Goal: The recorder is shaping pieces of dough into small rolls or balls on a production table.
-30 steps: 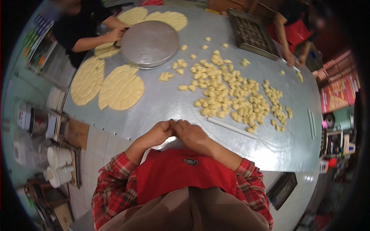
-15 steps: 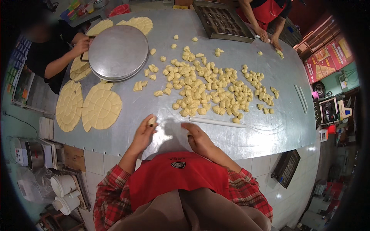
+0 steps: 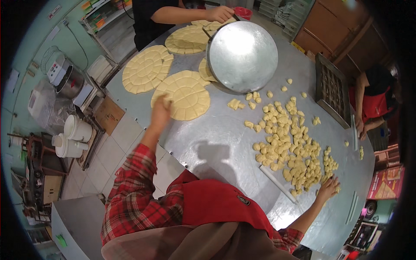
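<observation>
My left hand (image 3: pixel 160 113) is at the near left edge of a round, flat dough disc (image 3: pixel 188 96) scored into segments. Its fingers are bent and close together on the dough. Far to the right, my right hand (image 3: pixel 328 189) reaches over small dough pieces (image 3: pixel 331 167) at the edge of a loose heap, fingers spread. The heap of pale yellow dough lumps (image 3: pixel 281 147) covers the table's right middle. Between my arms, a white rod (image 3: pixel 277 184) rests on the metal table (image 3: pixel 195 143) beside the heap.
A co-worker's hand (image 3: pixel 221 14) holds the handle of a round metal press plate (image 3: pixel 242 56) beyond more scored discs (image 3: pixel 145 69). A moulded metal tray (image 3: pixel 333 89) stands at the right, near another person's hands (image 3: pixel 360 128). White buckets (image 3: pixel 71 138) stand left on the floor.
My view has turned left. My hands have moved apart from in front of me: the left to a scored dough disc, the right out to the dough lumps.
</observation>
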Motion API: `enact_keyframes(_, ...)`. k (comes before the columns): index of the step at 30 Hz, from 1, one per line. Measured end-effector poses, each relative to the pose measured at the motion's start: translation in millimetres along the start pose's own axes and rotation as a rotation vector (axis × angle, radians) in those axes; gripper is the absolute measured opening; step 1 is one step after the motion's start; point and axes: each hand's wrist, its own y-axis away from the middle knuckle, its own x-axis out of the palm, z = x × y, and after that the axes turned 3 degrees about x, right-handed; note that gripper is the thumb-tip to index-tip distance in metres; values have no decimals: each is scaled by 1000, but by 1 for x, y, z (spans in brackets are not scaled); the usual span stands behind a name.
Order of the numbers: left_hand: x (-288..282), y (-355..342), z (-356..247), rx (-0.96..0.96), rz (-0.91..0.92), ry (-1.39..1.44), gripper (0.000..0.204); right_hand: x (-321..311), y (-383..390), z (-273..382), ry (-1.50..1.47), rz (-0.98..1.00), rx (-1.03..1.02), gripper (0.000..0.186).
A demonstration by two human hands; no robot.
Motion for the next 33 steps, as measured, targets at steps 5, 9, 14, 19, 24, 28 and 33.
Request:
enact_keyframes(5,9,-8,115,-294,-16,-413,50,1,3,53,-454,-105,-260,43)
enact_keyframes(9,1,-22,94,-412,326,-117,51,-35,55,147,-676,34,-344,43)
enact_keyframes(14,-4,-9,107,-473,-26,415,22,-66,107,218,-866,343,-473,41)
enact_keyframes(19,-42,27,77,-593,535,457,22,-90,141,236,-937,515,-515,37)
enact_keyframes(24,-45,108,-37,-836,1003,991,39,-109,167,241,-1024,667,-558,37)
enact_keyframes(28,-13,130,-127,-402,1398,914,30,-154,177,276,-1035,616,-788,46)
enact_keyframes(33,16,142,-190,-18,1522,760,16,-153,201,260,-825,549,-868,44)
